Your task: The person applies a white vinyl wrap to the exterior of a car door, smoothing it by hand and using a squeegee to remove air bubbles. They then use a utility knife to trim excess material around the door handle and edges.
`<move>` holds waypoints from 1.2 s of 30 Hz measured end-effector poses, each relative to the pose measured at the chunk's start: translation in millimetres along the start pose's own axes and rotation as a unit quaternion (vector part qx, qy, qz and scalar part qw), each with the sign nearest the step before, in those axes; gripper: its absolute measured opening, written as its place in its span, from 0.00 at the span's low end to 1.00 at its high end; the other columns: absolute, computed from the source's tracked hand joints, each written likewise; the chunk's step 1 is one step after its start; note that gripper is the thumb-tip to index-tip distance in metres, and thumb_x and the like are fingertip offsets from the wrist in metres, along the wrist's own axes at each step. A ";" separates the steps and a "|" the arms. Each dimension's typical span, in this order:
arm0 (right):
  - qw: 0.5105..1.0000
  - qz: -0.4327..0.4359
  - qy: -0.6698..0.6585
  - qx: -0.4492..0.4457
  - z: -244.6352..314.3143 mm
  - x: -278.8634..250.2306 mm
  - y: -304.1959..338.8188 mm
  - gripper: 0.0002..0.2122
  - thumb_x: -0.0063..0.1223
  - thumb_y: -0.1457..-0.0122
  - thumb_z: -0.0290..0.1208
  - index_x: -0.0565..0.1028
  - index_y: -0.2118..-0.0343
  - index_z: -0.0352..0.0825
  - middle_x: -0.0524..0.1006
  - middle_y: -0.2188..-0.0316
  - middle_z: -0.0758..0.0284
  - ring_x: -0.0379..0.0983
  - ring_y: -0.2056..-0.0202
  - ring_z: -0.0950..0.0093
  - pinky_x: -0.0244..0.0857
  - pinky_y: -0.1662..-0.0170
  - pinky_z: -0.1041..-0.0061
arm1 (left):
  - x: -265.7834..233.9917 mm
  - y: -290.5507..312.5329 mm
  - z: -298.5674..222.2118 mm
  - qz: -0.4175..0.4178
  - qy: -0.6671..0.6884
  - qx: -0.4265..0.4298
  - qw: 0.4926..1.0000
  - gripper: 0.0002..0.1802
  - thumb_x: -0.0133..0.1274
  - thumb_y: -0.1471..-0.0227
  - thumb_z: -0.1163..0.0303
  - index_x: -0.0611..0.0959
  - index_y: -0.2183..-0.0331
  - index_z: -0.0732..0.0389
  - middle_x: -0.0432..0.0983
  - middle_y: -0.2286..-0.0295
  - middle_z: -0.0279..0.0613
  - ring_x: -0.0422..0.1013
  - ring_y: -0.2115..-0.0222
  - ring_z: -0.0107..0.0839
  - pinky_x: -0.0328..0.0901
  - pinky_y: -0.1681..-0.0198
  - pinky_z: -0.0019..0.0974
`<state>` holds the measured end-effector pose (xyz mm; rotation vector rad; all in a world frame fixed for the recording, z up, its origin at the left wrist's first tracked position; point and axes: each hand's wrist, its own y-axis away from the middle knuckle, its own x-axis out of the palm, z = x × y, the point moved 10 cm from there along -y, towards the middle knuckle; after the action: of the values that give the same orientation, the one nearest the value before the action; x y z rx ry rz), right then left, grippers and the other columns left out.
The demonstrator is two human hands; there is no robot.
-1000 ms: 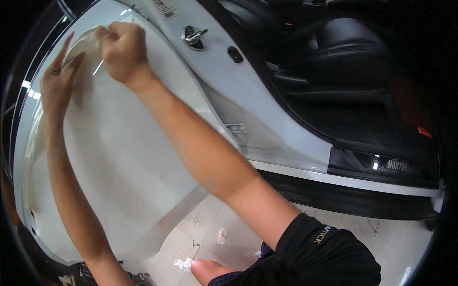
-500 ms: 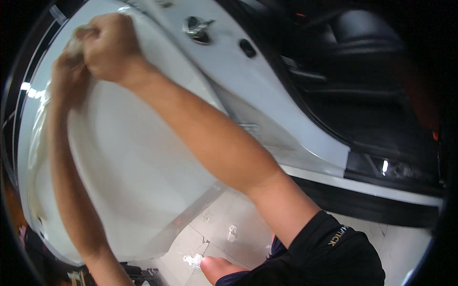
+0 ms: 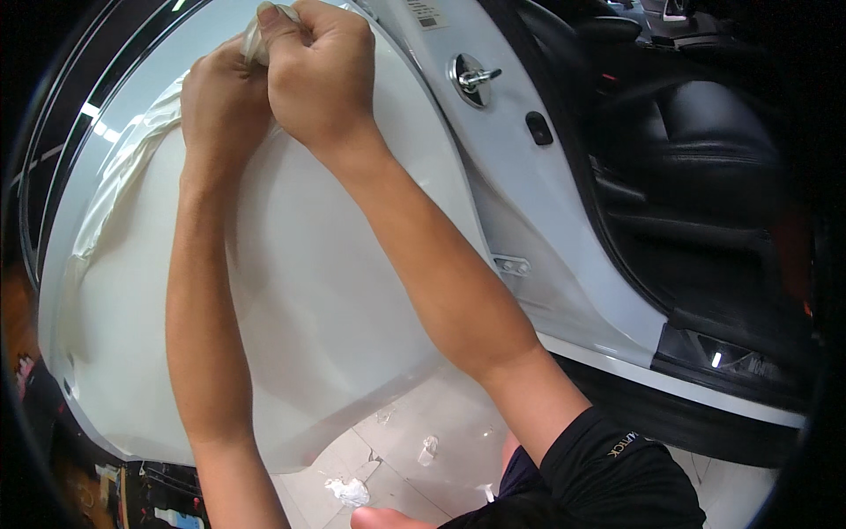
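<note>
Right hand, yours: closed in a fist near the top of the picture, thumb pressed down on the gathered film, fingers curled in with little or no gap. Left hand, yours: just beside the right, its back toward the camera; the fingers bend out of sight, so how far they close, and on what, cannot be told. Film, whitish and translucent: bunched between your two hands at the upper end, then running as a wrinkled fold down the left part of the door panel. Door panel, white and glossy: beneath both your forearms. Striker, metal: mounted on the pale car body to the right of your right hand. Label: on the same body, above the striker. Bracket, with two holes or bolts: lower, near the door's edge. Seat, black: inside the car, at right. Floor, light tile: below the door. Crumpled scrap, white, and clear scrap: lying on it, apart from each other.
</note>
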<state>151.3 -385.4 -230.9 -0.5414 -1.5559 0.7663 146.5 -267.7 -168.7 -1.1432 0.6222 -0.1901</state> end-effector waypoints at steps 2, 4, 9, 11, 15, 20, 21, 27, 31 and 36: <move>1.000 0.016 0.005 0.023 -4.4 -1.1 1.6 0.17 0.55 0.40 0.28 0.68 0.84 0.28 0.71 0.88 0.58 0.63 0.85 0.71 0.58 0.78 0.67 | 0.4 2.5 1.1 0.004 -0.002 -0.001 1.000 0.09 0.56 0.50 0.64 0.85 0.71 0.59 0.81 0.77 0.46 0.77 0.74 0.44 0.69 0.67 0.43; 1.000 0.016 0.015 0.016 -4.6 -2.5 1.8 0.16 0.55 0.41 0.29 0.70 0.84 0.28 0.72 0.87 0.57 0.65 0.85 0.68 0.60 0.77 0.66 | -0.5 3.2 2.9 0.001 -0.008 -0.004 1.000 0.10 0.56 0.50 0.64 0.85 0.71 0.59 0.81 0.77 0.48 0.77 0.74 0.46 0.69 0.68 0.44; 0.990 0.057 0.065 -0.115 20.6 -9.3 -9.3 0.10 0.55 0.43 0.29 0.78 0.74 0.26 0.78 0.79 0.54 0.77 0.77 0.62 0.68 0.70 0.66 | -2.1 -24.6 -13.4 -0.016 -0.092 0.071 0.993 0.15 0.54 0.50 0.59 0.86 0.70 0.60 0.81 0.75 0.51 0.77 0.72 0.51 0.69 0.65 0.47; 0.945 0.062 0.227 -0.226 61.3 -13.8 1.2 0.12 0.48 0.37 0.29 0.78 0.72 0.24 0.77 0.79 0.56 0.73 0.76 0.65 0.65 0.69 0.65 | -3.5 -30.6 -12.1 0.007 -0.140 0.058 0.988 0.13 0.55 0.45 0.63 0.86 0.65 0.62 0.83 0.66 0.49 0.77 0.65 0.51 0.69 0.59 0.49; 0.900 0.126 0.326 -0.260 70.8 -29.0 6.0 0.12 0.48 0.38 0.29 0.79 0.71 0.24 0.76 0.80 0.61 0.71 0.77 0.69 0.63 0.72 0.69 | -33.3 -40.0 -58.3 -0.058 -0.092 0.149 0.983 0.11 0.56 0.48 0.66 0.87 0.69 0.64 0.80 0.75 0.56 0.76 0.76 0.45 0.69 0.68 0.44; 0.969 0.098 0.227 0.021 42.4 -95.4 62.5 0.11 0.52 0.39 0.27 0.79 0.57 0.27 0.82 0.60 0.61 0.76 0.62 0.74 0.69 0.56 0.77 | 0.5 -68.8 -0.5 0.035 -0.159 0.117 0.980 0.10 0.58 0.54 0.68 0.88 0.69 0.62 0.82 0.71 0.56 0.79 0.70 0.46 0.71 0.63 0.45; 0.961 0.105 0.254 -0.041 53.7 -108.6 76.5 0.10 0.52 0.41 0.25 0.79 0.59 0.28 0.82 0.66 0.61 0.76 0.67 0.72 0.69 0.62 0.74 | -4.4 -64.3 1.6 -0.022 -0.086 0.118 0.989 0.10 0.58 0.54 0.68 0.88 0.69 0.62 0.82 0.71 0.56 0.79 0.70 0.45 0.71 0.63 0.44; 0.951 0.149 0.197 0.187 47.3 -135.9 145.5 0.07 0.49 0.39 0.23 0.79 0.63 0.30 0.76 0.81 0.68 0.70 0.78 0.84 0.58 0.75 0.81 | -19.6 -39.3 6.2 -0.107 0.029 0.051 0.992 0.10 0.60 0.54 0.69 0.88 0.68 0.61 0.82 0.71 0.57 0.79 0.70 0.43 0.71 0.61 0.40; 0.905 0.178 0.239 0.305 44.4 -181.7 220.3 0.09 0.48 0.37 0.24 0.79 0.60 0.29 0.76 0.79 0.71 0.70 0.76 0.85 0.59 0.72 0.83 | -20.3 -12.9 -40.3 -0.116 0.024 0.051 0.992 0.11 0.59 0.52 0.66 0.87 0.67 0.61 0.82 0.69 0.54 0.78 0.68 0.43 0.71 0.61 0.42; 0.738 0.140 0.346 0.562 71.1 -327.9 413.4 0.08 0.52 0.38 0.26 0.80 0.62 0.29 0.79 0.76 0.64 0.75 0.74 0.81 0.69 0.68 0.78 | 16.6 -17.4 22.2 -0.101 -0.089 0.070 0.988 0.14 0.58 0.47 0.60 0.86 0.66 0.60 0.82 0.67 0.51 0.77 0.66 0.44 0.70 0.61 0.46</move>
<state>86.9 -358.7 -758.8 -0.0813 -0.1428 1.3647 175.3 -264.9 -153.2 -1.0721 0.3279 -0.2973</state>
